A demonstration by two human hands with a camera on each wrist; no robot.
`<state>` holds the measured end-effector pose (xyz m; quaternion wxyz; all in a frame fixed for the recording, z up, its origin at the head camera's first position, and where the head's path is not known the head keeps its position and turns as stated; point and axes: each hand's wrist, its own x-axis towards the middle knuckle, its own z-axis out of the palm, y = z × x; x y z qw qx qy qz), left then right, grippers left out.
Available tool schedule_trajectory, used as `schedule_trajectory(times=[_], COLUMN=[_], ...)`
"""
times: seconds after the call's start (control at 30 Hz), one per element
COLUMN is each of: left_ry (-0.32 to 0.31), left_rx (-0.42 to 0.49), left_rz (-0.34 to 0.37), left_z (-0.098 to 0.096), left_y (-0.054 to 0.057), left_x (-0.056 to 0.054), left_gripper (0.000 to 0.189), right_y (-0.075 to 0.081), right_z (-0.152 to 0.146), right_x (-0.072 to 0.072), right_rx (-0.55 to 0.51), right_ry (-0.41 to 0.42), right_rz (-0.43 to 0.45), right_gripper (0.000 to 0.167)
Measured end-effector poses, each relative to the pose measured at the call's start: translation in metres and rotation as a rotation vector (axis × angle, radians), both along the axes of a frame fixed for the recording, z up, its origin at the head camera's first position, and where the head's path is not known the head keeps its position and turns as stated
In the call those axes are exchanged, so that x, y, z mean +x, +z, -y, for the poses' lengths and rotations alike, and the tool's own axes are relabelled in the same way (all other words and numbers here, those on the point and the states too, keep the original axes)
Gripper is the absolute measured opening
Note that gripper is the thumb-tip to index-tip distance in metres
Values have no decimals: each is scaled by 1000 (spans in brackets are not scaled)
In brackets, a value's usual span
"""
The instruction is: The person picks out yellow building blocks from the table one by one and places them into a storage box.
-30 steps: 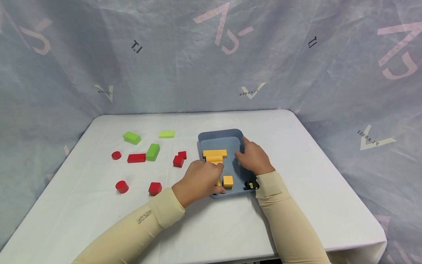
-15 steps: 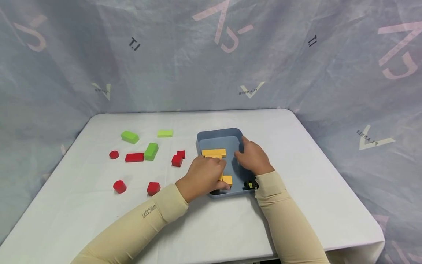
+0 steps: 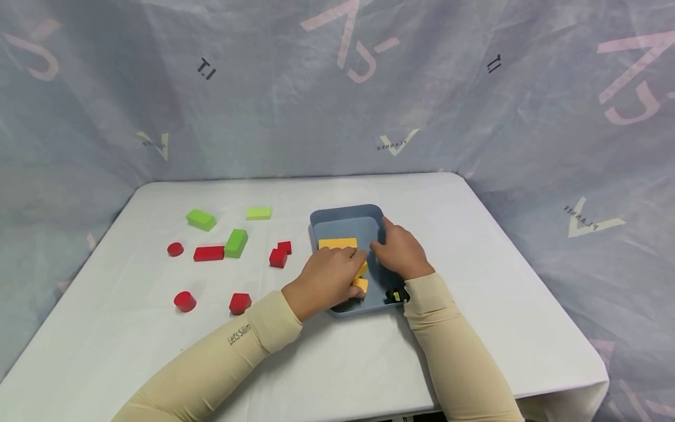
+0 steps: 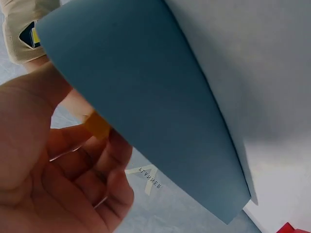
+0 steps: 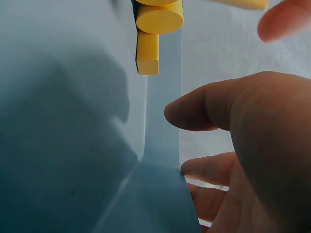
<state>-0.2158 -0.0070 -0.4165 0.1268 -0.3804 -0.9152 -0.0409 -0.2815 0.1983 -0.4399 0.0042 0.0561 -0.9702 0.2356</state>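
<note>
A blue-grey tray stands on the table with several yellow blocks inside. My left hand reaches over its near left part and pinches a yellow block, mostly hidden by the fingers. Close to the thumb is a yellow cube, partly covered. A long yellow bar lies just beyond the knuckles. My right hand is at the tray's right wall. Its thumb extends over the inner side, while the other fingers touch the rim from outside. A yellow cylinder shows in the right wrist view.
Left of the tray lie two small red blocks, a red bar, a red cube, a red cylinder and a red disc. Green blocks lie farther back. Grey printed cloth hangs behind the white table.
My left hand has shifted slightly deeper into the tray with a yellow block at its fingertips, covering more of the blocks. The right hand keeps its place at the tray wall.
</note>
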Motion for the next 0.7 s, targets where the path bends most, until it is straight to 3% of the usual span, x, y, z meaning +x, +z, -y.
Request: schedule_trajectory(times=[0.13, 0.33, 0.7], left_ry=[-19, -21, -15], left_rx=[36, 36, 4], left_rz=[45, 99, 12], left_z=[0, -1, -1], left_y=[0, 2, 1], left_x=[0, 1, 0], left_gripper=[48, 53, 54], right_y=[0, 0, 1], right_z=[0, 0, 0], right_x=[1, 1, 1], right_rx=[-6, -16, -11], right_ry=[7, 9, 14], right_rz=[5, 18, 10], right_gripper=[75, 76, 75])
